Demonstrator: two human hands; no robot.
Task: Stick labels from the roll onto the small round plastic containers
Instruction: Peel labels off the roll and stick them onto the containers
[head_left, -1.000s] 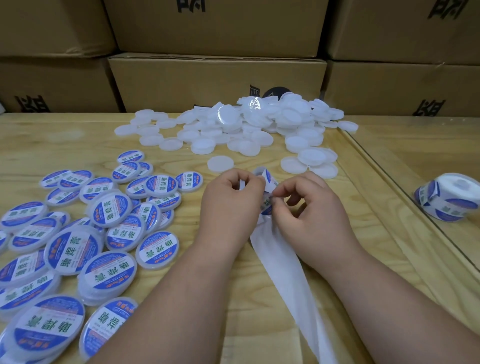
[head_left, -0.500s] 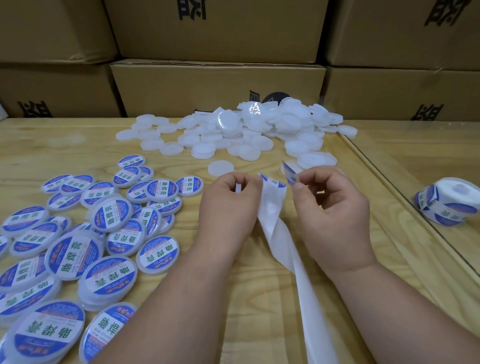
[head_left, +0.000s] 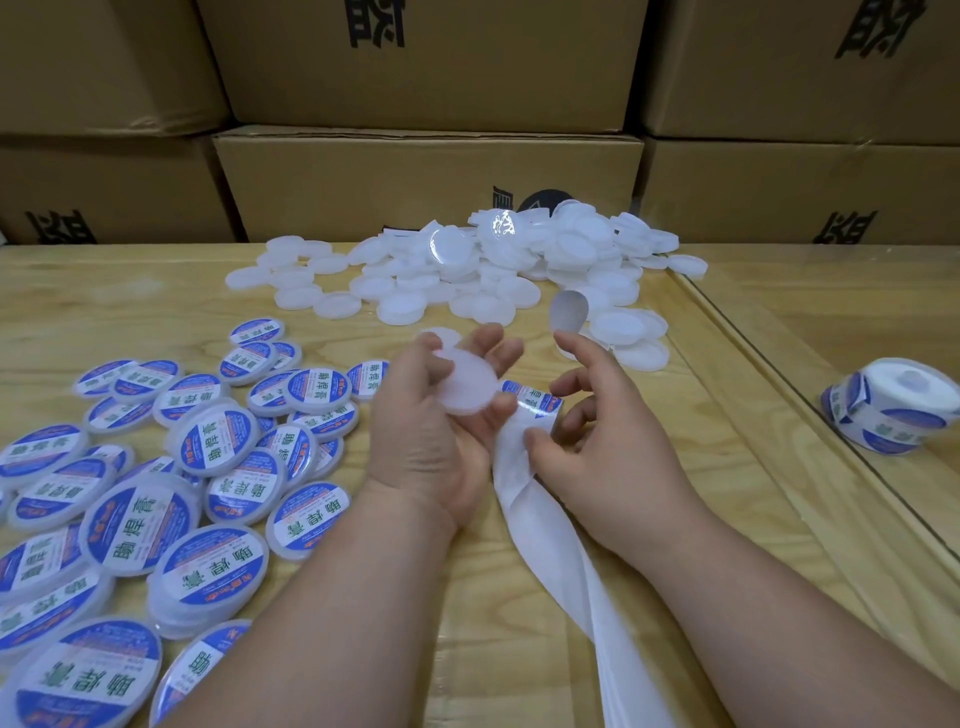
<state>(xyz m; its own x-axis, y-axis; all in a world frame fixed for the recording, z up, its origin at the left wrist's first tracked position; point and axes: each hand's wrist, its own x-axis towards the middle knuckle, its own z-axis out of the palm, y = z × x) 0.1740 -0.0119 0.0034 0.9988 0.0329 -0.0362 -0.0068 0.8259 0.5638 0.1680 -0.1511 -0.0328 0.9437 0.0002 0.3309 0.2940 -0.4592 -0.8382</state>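
My left hand (head_left: 431, 436) grips a plain white round container (head_left: 467, 387) between thumb and fingers, above the table. A peeled label (head_left: 569, 312) clings to the raised index fingertip of my right hand (head_left: 602, 452), its white sticky side facing me. The right thumb and lower fingers pinch the white backing strip (head_left: 550, 540), which carries a blue label (head_left: 532, 400) at its top and trails down to the table's near edge. The label roll (head_left: 893, 410) lies at the far right.
A heap of unlabelled white containers (head_left: 493, 270) lies at the back centre. Several labelled blue-and-white containers (head_left: 208, 457) cover the left side. Cardboard boxes (head_left: 426, 182) are stacked behind the wooden table (head_left: 649, 525). A raised ledge (head_left: 779, 415) runs along the right.
My left hand has let go of the strip's top and picked up a plain container. My right hand peeled a label off and raised it on the index finger.
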